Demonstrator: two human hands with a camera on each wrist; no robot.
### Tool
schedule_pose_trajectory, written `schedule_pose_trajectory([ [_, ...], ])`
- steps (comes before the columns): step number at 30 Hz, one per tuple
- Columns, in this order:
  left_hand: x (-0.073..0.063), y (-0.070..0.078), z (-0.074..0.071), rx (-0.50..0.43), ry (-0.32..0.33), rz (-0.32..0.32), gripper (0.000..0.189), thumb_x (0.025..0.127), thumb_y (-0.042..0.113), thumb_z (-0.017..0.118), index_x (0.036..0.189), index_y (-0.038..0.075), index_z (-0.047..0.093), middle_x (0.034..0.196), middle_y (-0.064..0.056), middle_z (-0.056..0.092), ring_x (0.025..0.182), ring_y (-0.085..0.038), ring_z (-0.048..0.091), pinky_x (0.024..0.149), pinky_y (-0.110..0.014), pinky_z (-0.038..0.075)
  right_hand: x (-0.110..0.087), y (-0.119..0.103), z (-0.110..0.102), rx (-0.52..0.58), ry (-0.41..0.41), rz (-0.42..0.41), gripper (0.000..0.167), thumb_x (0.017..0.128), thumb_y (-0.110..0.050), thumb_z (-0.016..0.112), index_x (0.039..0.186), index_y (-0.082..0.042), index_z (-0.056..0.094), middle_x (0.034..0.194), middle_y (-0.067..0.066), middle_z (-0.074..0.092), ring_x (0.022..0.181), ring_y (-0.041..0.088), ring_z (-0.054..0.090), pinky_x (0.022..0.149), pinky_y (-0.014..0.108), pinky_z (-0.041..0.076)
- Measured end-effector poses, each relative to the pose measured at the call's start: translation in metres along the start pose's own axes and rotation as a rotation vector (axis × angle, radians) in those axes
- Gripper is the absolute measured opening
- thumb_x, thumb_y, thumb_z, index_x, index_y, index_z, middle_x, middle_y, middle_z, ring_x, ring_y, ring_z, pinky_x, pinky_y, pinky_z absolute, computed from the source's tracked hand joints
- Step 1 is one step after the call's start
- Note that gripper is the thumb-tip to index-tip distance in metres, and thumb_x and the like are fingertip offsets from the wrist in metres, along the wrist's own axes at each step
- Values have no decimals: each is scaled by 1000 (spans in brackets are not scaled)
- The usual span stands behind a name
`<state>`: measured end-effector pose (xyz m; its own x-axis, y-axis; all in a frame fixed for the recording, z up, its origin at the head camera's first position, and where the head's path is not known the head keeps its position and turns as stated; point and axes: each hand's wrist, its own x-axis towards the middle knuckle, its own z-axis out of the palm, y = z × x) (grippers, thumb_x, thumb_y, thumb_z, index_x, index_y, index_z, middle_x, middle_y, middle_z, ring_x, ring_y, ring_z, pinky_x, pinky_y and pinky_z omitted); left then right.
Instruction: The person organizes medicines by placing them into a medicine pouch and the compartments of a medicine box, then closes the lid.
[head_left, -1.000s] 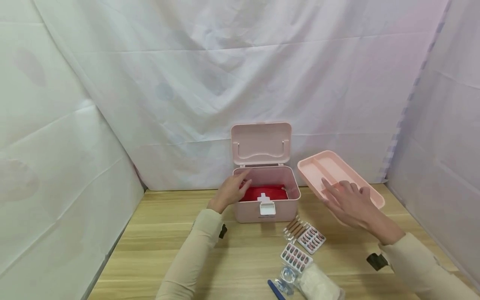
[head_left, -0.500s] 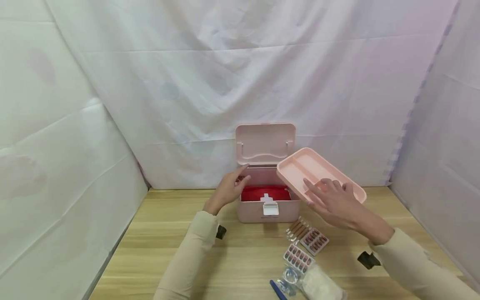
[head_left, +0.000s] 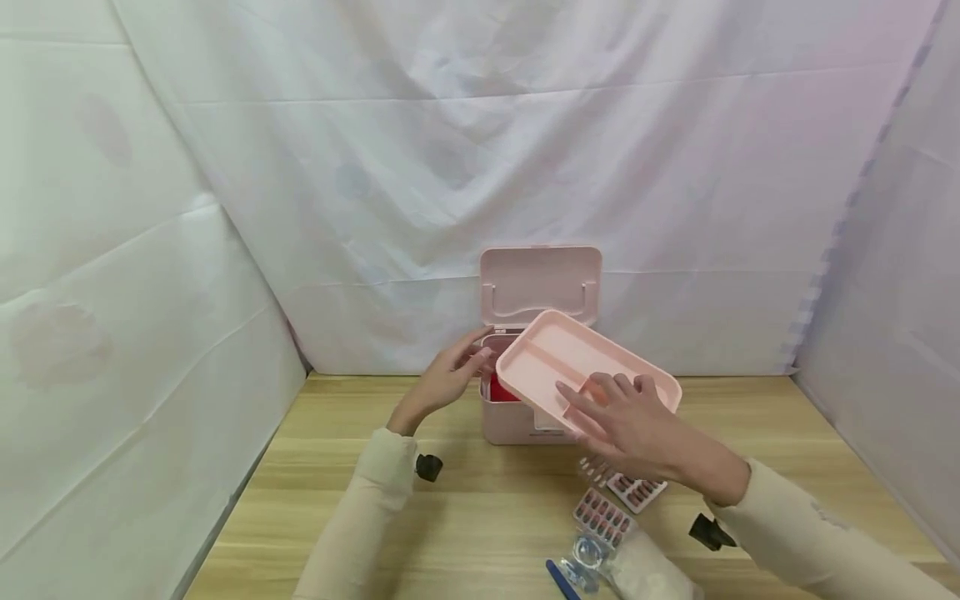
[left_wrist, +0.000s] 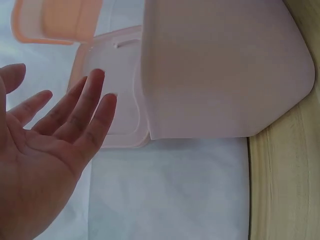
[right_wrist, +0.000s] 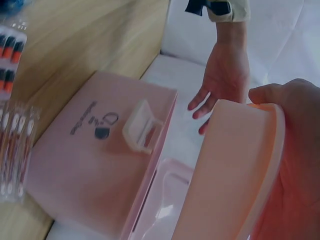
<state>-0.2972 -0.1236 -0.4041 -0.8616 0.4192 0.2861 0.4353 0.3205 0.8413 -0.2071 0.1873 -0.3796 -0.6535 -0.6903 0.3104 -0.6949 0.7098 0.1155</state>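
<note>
My right hand (head_left: 637, 429) grips the near edge of a pale pink divided tray (head_left: 540, 358), fingers over the inside. The tray is tilted and hangs above the right part of a pink medicine box (head_left: 506, 425), whose lid (head_left: 540, 283) stands raised. Part of a red pouch (head_left: 501, 390) shows inside; the tray hides the rest. At the box's left rim is my left hand (head_left: 442, 379). In the left wrist view its fingers (left_wrist: 80, 110) are spread and relaxed, holding nothing, beside the box's wall (left_wrist: 220, 70).
In front of the box lie capsule blister packs (head_left: 602, 517), cotton swabs (right_wrist: 15, 150) in clear wrapping, a bagged blue item (head_left: 588, 554), a blue stick-like tool (head_left: 562, 579) and a white packet (head_left: 648, 571). White cloth (head_left: 390, 208) hangs behind the wooden table (head_left: 300, 475).
My right hand has carried the tray leftward, from beside the box to over it, covering part of the opening and the latch. My left hand stays near the left rim.
</note>
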Motion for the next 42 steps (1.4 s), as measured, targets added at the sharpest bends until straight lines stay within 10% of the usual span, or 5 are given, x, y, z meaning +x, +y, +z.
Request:
schedule_pose_trajectory([
  [9,-18,5,-13,-159,-129,-66,50,106,31,45,154,35,32,143,-12,53,118,-27,62,95,-45,53,10,-24,4,-81,99,-190,59,102,-55,36,149,-20,47,120,9,57,100,25,51,75,46,38],
  [19,-35,-1,-26,-176,-209,-70,51,108,35,40,157,30,27,153,-8,42,122,-31,58,90,-43,56,17,-54,13,-35,115,-291,56,100,-54,42,147,-25,49,117,5,53,90,21,47,75,40,34],
  [29,-58,-3,-33,-58,-175,-135,50,106,39,42,155,29,35,159,-1,33,138,-24,42,109,-48,40,24,-76,19,-52,132,-377,55,99,-58,42,145,-28,51,116,4,51,89,20,47,74,38,36],
  [42,-106,-11,-49,66,-161,-152,43,105,35,48,147,40,45,152,6,44,119,-23,56,88,-37,54,33,-101,27,-17,27,-417,61,97,-61,44,151,-32,42,126,5,51,100,20,48,83,42,38],
])
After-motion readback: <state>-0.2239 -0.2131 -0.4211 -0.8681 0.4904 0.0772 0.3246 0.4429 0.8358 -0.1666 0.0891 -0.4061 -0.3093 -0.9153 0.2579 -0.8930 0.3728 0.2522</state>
